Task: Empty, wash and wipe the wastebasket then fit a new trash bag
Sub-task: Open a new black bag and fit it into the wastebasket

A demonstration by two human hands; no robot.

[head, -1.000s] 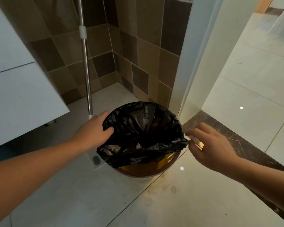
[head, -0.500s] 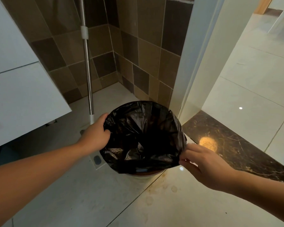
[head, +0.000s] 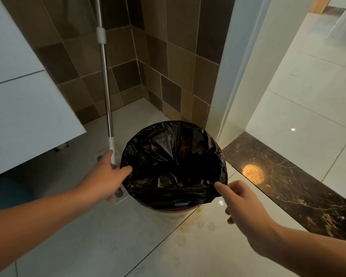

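currently the wastebasket (head: pixel 177 211) stands upright on the tiled floor (head: pixel 108 246) in the corner beside the door frame (head: pixel 240 76), directly ahead of and below the person, between the two hands. only a thin band of its rim and wall shows at the near side; the black trash bag (head: pixel 174 162) covers the rest, its top folded down over the rim all the way round and its mouth open upward.

left hand (head: pixel 106 176): placed at the left rim, thumb laid against the folded bag edge, fingers curled down the outside. whether these fingers pinch the film cannot be told.

right hand (head: pixel 242 202): just beside the near-right rim, index finger extended and touching the bag fold, remaining fingers loosely curled, holding nothing.

key relation: the basket's long axis is vertical, and the hands flank it left and right at rim height. the left hand is closer in on the rim; the right hand is at its edge only. judgement: bag fitting appears near complete; remaining work is probably smoothing the fold at the near side.

a mop handle (head: pixel 105 86) leans against the tiled wall just behind the left hand.
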